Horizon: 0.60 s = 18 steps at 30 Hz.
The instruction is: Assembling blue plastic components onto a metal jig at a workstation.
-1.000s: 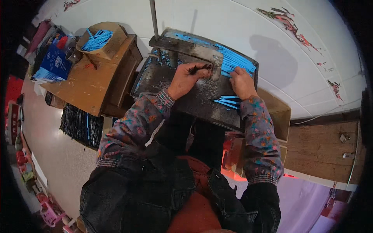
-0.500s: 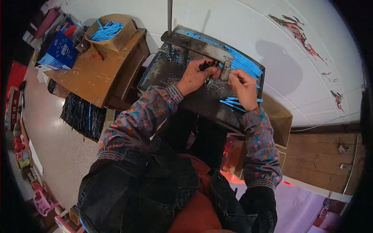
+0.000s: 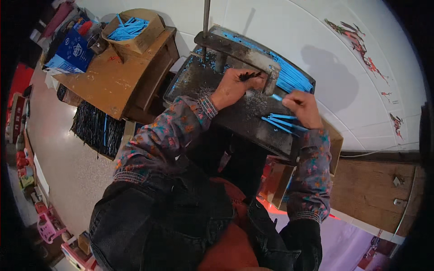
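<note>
Closed around a small bunch of short black strands (image 3: 249, 76), my left hand (image 3: 229, 92) is beside the downturned end of a dark metal press arm (image 3: 239, 50). My right hand (image 3: 304, 108) pinches a thin blue strip (image 3: 276, 97), blurred at its tip, which points toward the foot of that arm. Several loose blue strips (image 3: 278, 123) lie fanned under my right wrist on the dark worktop (image 3: 246, 122). A dense row of blue strips (image 3: 291, 77) lies along the worktop's far right side. My left fingertips are partly hidden.
A brown wooden cabinet (image 3: 92, 92) at left carries an open cardboard box (image 3: 156, 28) of blue strips, a metal cup (image 3: 96, 44) and a blue carton (image 3: 72, 52). Long black strands (image 3: 90, 131) hang below it. A metal rod (image 3: 206, 20) rises behind the press; a white wall stands behind.
My right hand has drawn back to the right and nearer, away from the press end, with a blue strip in its fingers. My left hand stays by the press. The view has shifted slightly.
</note>
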Available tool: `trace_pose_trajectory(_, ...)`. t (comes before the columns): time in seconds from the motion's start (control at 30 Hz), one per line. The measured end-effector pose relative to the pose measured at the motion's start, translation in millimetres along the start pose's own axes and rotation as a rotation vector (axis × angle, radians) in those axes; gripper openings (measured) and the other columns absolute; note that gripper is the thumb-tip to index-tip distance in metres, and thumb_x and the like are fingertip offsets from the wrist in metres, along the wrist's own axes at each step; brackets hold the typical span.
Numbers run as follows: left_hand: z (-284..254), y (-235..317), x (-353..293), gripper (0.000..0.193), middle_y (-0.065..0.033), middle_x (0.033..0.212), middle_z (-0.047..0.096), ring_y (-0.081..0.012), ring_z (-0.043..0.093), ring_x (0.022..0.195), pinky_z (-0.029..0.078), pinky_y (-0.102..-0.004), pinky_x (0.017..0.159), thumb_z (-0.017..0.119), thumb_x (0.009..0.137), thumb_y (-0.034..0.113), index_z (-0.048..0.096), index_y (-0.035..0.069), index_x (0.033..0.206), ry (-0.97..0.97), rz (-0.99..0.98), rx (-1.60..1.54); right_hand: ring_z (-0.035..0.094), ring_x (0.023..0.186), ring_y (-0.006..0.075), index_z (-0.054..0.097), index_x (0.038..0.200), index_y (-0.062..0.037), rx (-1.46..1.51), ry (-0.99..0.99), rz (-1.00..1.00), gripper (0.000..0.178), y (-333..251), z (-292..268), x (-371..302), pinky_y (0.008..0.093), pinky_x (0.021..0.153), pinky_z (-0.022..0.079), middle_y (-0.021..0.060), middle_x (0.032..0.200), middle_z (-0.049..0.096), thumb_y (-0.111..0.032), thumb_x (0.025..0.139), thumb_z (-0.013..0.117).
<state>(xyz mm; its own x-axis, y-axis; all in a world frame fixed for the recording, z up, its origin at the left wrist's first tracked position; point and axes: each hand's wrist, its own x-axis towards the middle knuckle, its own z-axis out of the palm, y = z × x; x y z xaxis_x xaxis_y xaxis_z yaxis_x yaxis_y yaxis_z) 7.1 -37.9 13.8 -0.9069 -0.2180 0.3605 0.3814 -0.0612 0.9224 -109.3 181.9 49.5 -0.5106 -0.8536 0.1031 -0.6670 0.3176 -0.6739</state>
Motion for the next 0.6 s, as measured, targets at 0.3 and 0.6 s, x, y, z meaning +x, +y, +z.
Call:
trace_pose_trajectory(0.3,3,7,-5,0.012,0.0004,0.078,0.063,-0.0067,0.051,0.069,0.042,-0.0196,0.066,0.06,0.085,0.005,0.065,-0.001,0.094,-0.029,-0.033,0.074,0.051,0.076,0.0273,0.059,0.094,-0.0041,-0.696,0.273,-0.31,0.022,47,31,13,0.0358,0.067,0.044,0.0076,0.09,0.054,-0.006,0.073,0.06)
trace_pose_trajectory(0.6,1,-1,-6,0.012,0.0015,0.079,0.062,-0.0063,0.05,0.07,0.042,-0.0197,0.066,0.06,0.085,0.005,0.064,0.0,0.096,-0.011,-0.024,0.001,0.051,0.079,0.0307,0.055,0.094,-0.0055,-0.742,0.234,-0.272,0.024,27,27,5,0.0382,0.069,0.045,0.0093,0.092,0.053,-0.006,0.07,0.058)
